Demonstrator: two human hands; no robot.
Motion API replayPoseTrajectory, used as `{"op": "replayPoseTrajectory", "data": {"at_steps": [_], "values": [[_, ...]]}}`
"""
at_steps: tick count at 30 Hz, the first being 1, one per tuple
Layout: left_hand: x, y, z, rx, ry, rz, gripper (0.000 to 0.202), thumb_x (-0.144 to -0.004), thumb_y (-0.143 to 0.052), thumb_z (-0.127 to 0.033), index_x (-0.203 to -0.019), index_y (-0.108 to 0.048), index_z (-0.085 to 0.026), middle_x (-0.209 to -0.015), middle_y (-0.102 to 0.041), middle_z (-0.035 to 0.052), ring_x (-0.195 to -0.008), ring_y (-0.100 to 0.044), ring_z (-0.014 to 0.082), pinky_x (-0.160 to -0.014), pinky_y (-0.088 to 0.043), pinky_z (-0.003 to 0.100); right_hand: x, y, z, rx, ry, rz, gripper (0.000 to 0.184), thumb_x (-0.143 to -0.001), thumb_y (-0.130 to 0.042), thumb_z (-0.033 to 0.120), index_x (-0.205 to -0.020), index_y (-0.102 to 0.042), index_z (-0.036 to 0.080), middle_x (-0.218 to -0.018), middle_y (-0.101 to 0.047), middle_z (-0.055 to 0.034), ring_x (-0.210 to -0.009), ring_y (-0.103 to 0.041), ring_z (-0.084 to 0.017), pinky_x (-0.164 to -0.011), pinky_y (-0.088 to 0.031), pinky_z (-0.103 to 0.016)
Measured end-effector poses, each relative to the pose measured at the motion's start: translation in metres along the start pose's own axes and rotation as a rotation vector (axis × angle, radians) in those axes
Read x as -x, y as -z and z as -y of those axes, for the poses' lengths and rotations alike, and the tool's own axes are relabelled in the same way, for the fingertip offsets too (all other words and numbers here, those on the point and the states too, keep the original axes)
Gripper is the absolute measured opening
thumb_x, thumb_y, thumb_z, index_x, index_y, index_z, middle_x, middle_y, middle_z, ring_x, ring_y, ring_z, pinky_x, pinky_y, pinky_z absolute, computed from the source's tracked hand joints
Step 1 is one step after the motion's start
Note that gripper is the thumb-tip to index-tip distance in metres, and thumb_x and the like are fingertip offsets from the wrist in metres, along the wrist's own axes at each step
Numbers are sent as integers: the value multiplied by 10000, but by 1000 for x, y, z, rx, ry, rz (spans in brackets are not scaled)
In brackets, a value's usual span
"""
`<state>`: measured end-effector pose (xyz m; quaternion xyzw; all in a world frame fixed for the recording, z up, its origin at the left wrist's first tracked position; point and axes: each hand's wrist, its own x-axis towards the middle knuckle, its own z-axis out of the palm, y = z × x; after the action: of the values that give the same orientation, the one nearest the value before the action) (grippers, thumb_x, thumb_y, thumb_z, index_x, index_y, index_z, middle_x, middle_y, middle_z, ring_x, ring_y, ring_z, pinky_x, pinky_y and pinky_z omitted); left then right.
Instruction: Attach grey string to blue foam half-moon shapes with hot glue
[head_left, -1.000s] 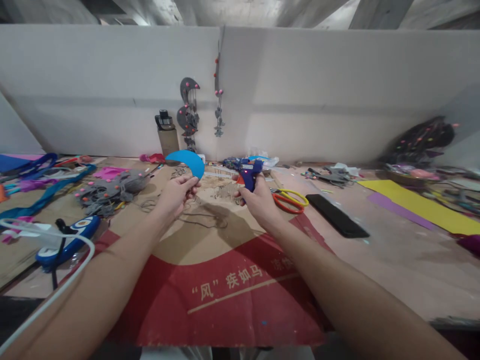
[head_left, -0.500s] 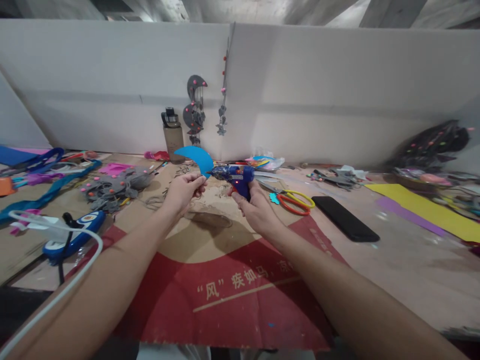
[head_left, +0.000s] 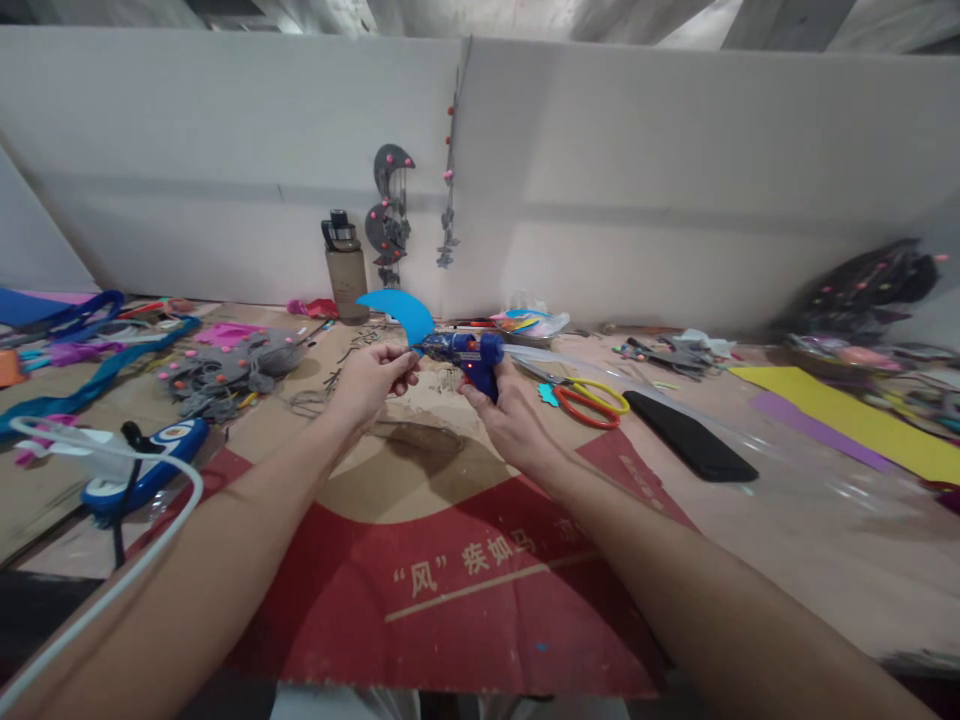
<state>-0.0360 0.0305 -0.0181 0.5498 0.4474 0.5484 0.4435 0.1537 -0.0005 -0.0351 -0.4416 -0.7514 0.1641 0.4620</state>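
Between the thumb and fingers of my left hand (head_left: 379,382) is the lower end of a blue crescent-shaped cutout (head_left: 403,308), held up above the cardboard (head_left: 450,620). My right hand (head_left: 514,415) is wrapped around the handle of a blue hot glue gun (head_left: 472,352). The gun's nozzle points left and meets the crescent's lower edge, close to my left fingertips; whether glue is coming out is too small to tell. A clear glue stick (head_left: 529,354) trails from the back of the gun.
Scissors with red and yellow handles (head_left: 592,402) and a black phone (head_left: 690,436) lie to the right. Behind stands a bottle (head_left: 346,275). Grey felt pieces (head_left: 232,370) and a blue power strip (head_left: 150,470) with a white cable are on the left.
The crescent has shifted slightly right and tilted a little. The glue gun has edged slightly left, so its nozzle now overlaps the crescent's lower edge.
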Motion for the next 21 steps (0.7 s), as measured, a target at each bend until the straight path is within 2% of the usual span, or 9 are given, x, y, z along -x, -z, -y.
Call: {"op": "replayPoseTrajectory", "data": {"at_steps": [3, 7, 14, 21], "values": [[0, 1, 1, -12, -13, 13, 213, -693, -684, -312, -680, -620, -109, -524, -567, 4, -394, -424, 41, -389, -297, 179, 0, -1, -2, -26, 12, -8, 437, -848, -470, 380, -1240, -452, 188, -987, -626, -82, -898, -575, -241, -822, -443, -369], [-1, 2, 2, -44, -21, 3, 224, -687, -684, -325, -690, -628, -109, -529, -578, 6, -386, -422, 41, -387, -294, 183, -1, -1, 0, -39, 30, 9, 455, -852, -468, 343, -1278, -430, 186, -1062, -616, -92, -981, -561, -250, -874, -424, -377], [-3, 4, 6, -88, -53, -18, 217, -688, -676, -325, -688, -631, -113, -526, -584, 14, -398, -445, 54, -394, -313, 191, -1, 0, 3, -48, 43, 1, 445, -854, -466, 325, -1275, -432, 183, -1131, -599, -104, -1005, -555, -248, -877, -419, -375], [-2, 3, 1, -63, -53, -44, 166, -699, -657, -278, -669, -623, -118, -507, -576, 6, -389, -441, 49, -389, -308, 183, -1, 4, 6, 15, 6, 15, 383, -848, -473, 353, -1182, -495, 166, -1031, -629, -110, -892, -573, -248, -809, -429, -376]]}}
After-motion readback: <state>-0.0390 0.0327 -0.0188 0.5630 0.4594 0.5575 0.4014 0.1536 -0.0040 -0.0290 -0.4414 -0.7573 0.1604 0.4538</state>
